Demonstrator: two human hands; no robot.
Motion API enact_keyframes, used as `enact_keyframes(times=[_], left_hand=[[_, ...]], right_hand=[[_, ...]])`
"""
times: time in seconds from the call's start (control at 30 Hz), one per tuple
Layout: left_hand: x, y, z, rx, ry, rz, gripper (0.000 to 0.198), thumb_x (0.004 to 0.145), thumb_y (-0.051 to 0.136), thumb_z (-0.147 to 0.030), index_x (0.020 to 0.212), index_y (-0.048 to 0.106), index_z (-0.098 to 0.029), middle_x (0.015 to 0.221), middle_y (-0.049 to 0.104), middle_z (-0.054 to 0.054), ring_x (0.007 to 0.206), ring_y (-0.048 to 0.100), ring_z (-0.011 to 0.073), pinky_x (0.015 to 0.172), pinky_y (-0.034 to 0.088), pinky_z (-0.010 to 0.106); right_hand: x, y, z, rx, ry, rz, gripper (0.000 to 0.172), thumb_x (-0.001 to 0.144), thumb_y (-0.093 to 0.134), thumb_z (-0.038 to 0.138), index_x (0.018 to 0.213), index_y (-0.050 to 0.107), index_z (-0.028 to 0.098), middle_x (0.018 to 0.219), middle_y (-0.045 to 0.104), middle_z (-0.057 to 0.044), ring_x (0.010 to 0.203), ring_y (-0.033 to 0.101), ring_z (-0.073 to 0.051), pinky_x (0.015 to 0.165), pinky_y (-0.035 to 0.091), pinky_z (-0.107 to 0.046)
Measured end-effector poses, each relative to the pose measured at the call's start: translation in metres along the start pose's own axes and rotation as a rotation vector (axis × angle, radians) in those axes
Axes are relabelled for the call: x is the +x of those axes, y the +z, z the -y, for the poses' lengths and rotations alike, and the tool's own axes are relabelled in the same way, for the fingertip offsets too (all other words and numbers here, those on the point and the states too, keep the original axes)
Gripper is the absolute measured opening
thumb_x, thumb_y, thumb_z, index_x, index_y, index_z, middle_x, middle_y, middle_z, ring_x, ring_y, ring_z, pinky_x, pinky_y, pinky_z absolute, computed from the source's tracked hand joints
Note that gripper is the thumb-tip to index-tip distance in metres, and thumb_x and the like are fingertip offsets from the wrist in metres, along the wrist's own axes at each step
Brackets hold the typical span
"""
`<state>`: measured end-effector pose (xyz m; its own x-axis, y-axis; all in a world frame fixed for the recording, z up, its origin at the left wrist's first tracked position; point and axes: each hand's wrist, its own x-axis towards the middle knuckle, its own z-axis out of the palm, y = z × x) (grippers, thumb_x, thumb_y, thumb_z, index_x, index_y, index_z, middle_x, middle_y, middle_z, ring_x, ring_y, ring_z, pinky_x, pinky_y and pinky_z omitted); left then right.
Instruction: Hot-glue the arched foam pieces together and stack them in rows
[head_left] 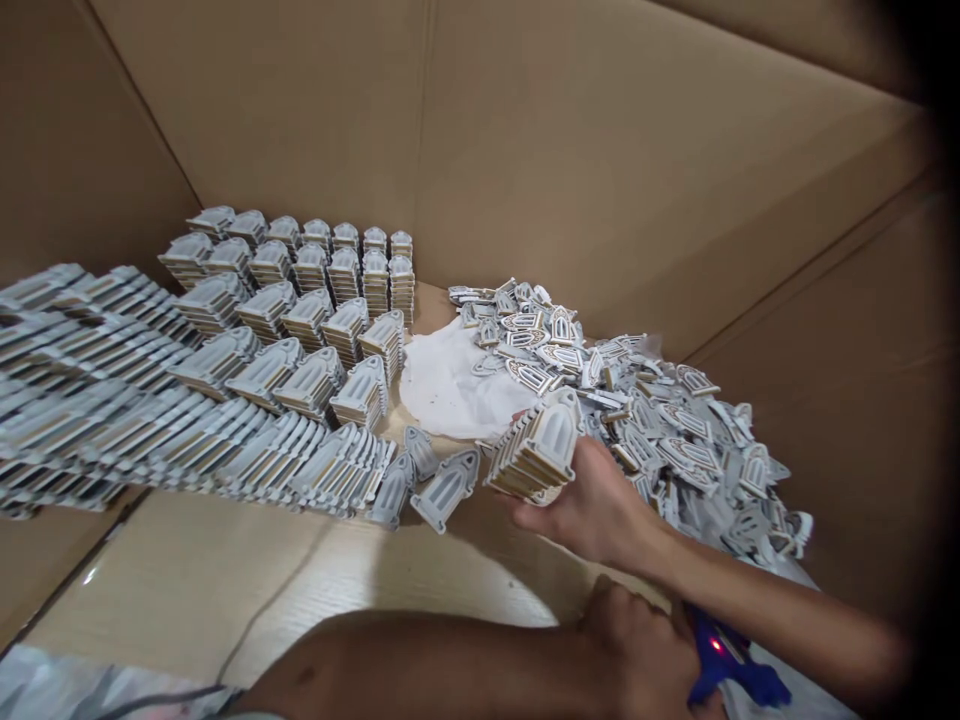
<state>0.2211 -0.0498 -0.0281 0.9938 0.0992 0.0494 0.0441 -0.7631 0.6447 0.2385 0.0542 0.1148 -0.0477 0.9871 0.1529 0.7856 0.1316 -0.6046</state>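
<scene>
My right hand is closed around a stack of arched, window-shaped pieces, pale grey on top with tan edges. It holds the stack tilted above the table. My left arm crosses the bottom of the view, and my left hand is curled below the right forearm. Beside its knuckles is a blue object with a lit red light; whether the left fingers grip it is hidden. Several loose arched pieces lie left of the held stack.
Rows of stacked arched pieces stand at the left, with leaning rows in front. A jumbled heap of the pieces fills the right. A white sheet lies between on the table. Cardboard walls rise behind.
</scene>
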Motion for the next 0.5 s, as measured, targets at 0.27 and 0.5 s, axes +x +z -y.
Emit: enact_keyframes(times=[0.27, 0.5], left_hand=[[0.003, -0.005, -0.008, 0.043, -0.103, 0.083, 0.075, 0.089, 0.042, -0.066, 0.126, 0.064, -0.005, 0.096, 0.077, 0.022, 0.081, 0.073, 0.0353, 0.081, 0.051, 0.052], [0.012, 0.025, -0.002, 0.061, -0.070, -0.013, 0.070, 0.087, 0.043, -0.064, 0.114, 0.069, -0.005, 0.090, 0.076, 0.024, 0.078, 0.071, 0.0364, 0.080, 0.050, 0.055]], right_hand=[[0.017, -0.005, -0.003, 0.018, -0.035, 0.000, 0.059, 0.074, 0.082, 0.024, 0.131, 0.064, 0.025, 0.141, 0.068, -0.009, 0.129, 0.062, -0.037, 0.110, 0.052, -0.056], [0.030, -0.012, -0.002, -0.029, -0.045, -0.014, 0.059, 0.076, 0.082, 0.026, 0.133, 0.064, 0.023, 0.144, 0.067, -0.008, 0.128, 0.064, -0.035, 0.112, 0.052, -0.053]])
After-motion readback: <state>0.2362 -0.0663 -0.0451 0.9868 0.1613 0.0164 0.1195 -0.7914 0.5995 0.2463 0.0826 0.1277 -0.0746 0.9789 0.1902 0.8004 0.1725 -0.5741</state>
